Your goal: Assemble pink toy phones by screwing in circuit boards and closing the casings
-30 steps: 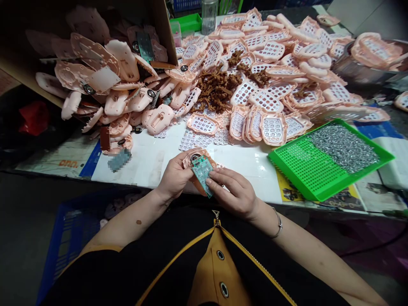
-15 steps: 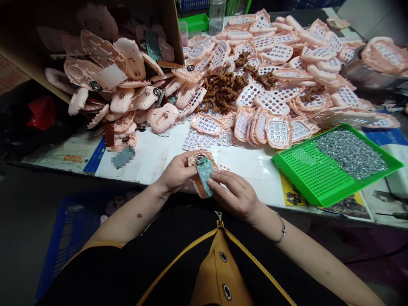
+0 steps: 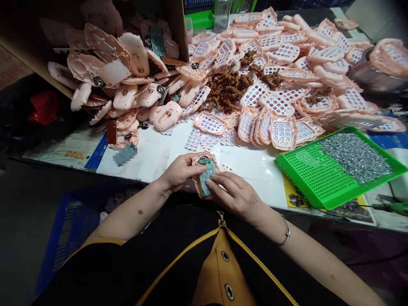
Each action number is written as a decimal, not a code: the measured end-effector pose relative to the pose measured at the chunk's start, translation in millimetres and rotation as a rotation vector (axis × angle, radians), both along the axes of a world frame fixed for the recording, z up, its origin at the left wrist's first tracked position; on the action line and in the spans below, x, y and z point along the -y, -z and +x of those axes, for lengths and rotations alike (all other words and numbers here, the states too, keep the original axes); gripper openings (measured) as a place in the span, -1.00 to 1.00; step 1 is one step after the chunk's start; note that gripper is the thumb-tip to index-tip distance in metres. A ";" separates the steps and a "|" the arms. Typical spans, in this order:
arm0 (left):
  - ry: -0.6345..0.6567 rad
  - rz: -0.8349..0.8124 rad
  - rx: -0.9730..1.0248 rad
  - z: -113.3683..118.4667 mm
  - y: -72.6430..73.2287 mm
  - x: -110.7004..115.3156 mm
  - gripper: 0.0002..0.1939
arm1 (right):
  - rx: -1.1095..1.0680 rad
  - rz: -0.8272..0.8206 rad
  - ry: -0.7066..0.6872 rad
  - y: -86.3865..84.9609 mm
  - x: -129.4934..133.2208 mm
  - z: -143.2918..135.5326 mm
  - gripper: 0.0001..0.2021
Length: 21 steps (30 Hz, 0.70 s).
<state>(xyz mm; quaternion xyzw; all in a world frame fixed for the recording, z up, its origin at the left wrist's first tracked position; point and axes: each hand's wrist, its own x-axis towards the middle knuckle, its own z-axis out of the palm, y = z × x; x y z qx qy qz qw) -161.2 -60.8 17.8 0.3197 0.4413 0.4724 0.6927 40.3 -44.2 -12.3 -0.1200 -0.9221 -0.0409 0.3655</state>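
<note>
Close to the table's front edge, my left hand [image 3: 179,173] grips a pink plastic housing half [image 3: 214,159] by its left side, thumb laid over the top. Inside the housing lies a green circuit board [image 3: 208,171], with a round speaker [image 3: 203,158] and thin wires at its upper end. My right hand [image 3: 239,196] closes on the housing's right side, fingertips pressing on the board's lower part; its thumb is hidden. Just beyond the right fingers are small pale pieces [image 3: 227,167]. Behind them lie grey-white keypad sheets [image 3: 193,141] and an open, grid-holed pink shell [image 3: 210,123].
A cardboard box [image 3: 177,25] at left spills pink housings with boards and speakers. Perforated pink shells [image 3: 277,104] pile up at the back, around brown pieces [image 3: 225,91]. At right, a green tray [image 3: 299,178] holds many screws [image 3: 357,155], beside a green-handled tool [image 3: 398,208].
The board sits straighter inside the housing, and my left thumb has slid onto its upper part. My right fingertips stay on the board. The view has shifted slightly.
</note>
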 end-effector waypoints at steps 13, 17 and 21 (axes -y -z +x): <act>0.107 -0.064 -0.001 9.9 10.6 -3.8 -0.66 | 0.209 -0.401 0.067 -11.1 -13.2 -0.8 -0.04; 0.108 -0.133 0.062 12.2 15.0 -5.4 -0.69 | 0.252 -0.441 0.107 -7.9 -14.8 -0.3 -0.06; 0.098 -0.110 0.075 16.2 14.6 -9.5 -0.60 | 0.225 -0.439 0.140 -4.9 -16.7 1.3 -0.04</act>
